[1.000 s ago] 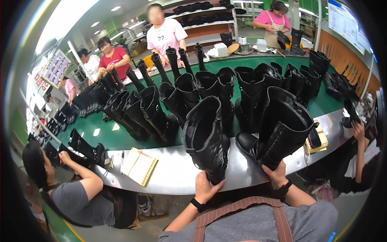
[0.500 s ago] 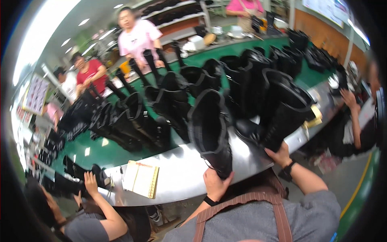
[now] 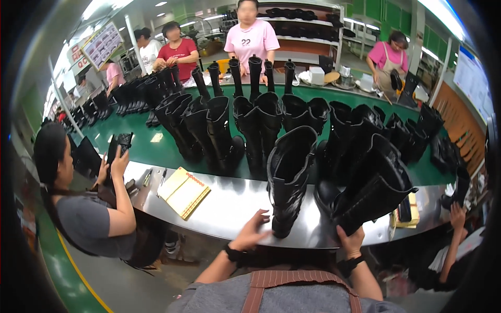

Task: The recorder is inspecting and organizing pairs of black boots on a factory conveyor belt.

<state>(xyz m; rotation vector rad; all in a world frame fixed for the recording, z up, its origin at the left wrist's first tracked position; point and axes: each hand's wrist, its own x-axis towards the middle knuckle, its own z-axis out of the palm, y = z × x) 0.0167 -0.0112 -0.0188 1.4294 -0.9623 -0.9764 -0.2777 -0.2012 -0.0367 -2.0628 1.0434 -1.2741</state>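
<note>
A tall black boot (image 3: 290, 180) stands on the metal bench edge in front of me, its top opening facing me. Beside its heel is my left hand (image 3: 251, 230), fingers spread and slightly apart from the boot. To the right, a second tall black boot (image 3: 373, 190) leans over the bench with its wide shaft toward the right. My right hand (image 3: 350, 241) grips that boot low at the back, around the heel; part of the fingers is hidden behind it.
Several black boots (image 3: 255, 117) stand in rows on the green table (image 3: 245, 175) beyond the metal ledge (image 3: 232, 201). A yellow notepad (image 3: 183, 192) and pens lie at left. Co-workers sit close on both sides, the left person (image 3: 86, 208) handling a black shoe; others stand across the table.
My left hand has let go of the left boot, which now stands on the bench. My right hand stays on the right boot. The view has turned and levelled.
</note>
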